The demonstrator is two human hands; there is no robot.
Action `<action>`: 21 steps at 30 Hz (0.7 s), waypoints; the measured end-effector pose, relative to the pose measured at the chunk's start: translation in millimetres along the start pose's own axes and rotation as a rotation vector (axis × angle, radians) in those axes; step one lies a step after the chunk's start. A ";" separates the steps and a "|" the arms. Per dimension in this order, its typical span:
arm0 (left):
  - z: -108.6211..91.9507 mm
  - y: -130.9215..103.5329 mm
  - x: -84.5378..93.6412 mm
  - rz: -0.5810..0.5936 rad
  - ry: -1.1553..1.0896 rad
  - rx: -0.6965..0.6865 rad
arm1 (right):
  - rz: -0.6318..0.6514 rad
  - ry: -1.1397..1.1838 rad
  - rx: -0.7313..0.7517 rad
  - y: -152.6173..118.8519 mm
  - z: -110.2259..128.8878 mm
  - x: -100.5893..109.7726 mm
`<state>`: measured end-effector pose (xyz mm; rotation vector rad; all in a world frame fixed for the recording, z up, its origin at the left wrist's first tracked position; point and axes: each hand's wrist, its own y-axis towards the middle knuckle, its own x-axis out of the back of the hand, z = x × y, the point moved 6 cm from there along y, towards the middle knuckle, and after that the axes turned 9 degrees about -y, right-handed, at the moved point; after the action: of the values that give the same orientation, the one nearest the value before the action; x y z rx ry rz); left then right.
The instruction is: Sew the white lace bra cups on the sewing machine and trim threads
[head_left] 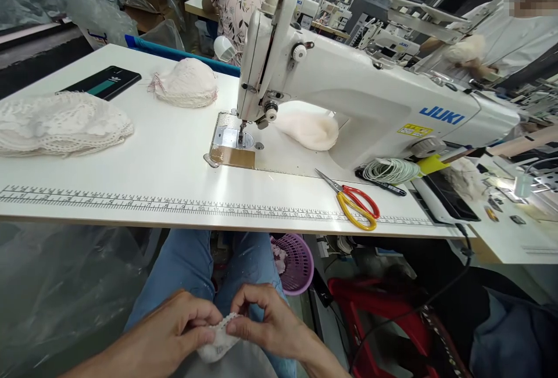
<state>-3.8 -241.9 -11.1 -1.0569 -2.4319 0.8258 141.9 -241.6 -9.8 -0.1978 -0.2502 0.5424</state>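
Observation:
Over my lap, a small piece of white lace fabric (217,348) is pinched between both hands. My left hand (185,328) has its thumb and fingers closed on the left part of it. The right edge is gripped by my right hand (261,320), thumb against bent fingers. Above them on the table stands a white sewing machine (349,81), its needle area (240,134) with no fabric under the foot. A stack of white lace pieces (61,125) lies at the left, and a smaller pale pink stack (186,82) sits left of the machine.
Scissors (355,200) with red and yellow handles lie near the table's front edge, by a printed ruler (226,210). A phone (104,81), a pale cloth piece (311,129) and a cord coil (390,170) are on the table. Below is a purple basket (300,261). Other people sit nearby.

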 end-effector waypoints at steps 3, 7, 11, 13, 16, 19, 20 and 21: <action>12.0 -2.1 2.6 -0.005 -0.102 0.026 | 0.006 -0.012 0.001 0.6 -0.3 -2.3; 22.8 7.5 -5.6 0.029 -0.347 0.037 | -0.007 -0.053 -0.023 2.2 -5.6 -6.3; 11.1 23.3 -19.2 0.086 -0.419 -0.042 | -0.035 -0.130 -0.057 1.7 -6.2 -5.1; 5.0 28.5 -23.1 0.100 -0.395 -0.079 | -0.044 -0.137 -0.062 -0.9 -3.4 -1.6; 2.3 31.8 -24.0 0.095 -0.379 -0.088 | -0.034 -0.110 -0.055 -6.7 0.2 4.2; 4.5 31.8 -23.7 0.093 -0.369 -0.049 | -0.029 -0.083 -0.041 -12.0 -0.3 9.0; 5.9 31.6 -24.4 0.102 -0.387 -0.027 | -0.032 -0.084 -0.039 -13.1 -1.6 10.3; 7.8 31.5 -25.3 0.109 -0.412 -0.001 | -0.035 -0.090 -0.040 -13.9 -3.3 11.3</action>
<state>25.6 -246.4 -39.5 -1.1188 -2.7235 1.1790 158.9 -247.6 -7.5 -0.2078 -0.3515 0.5125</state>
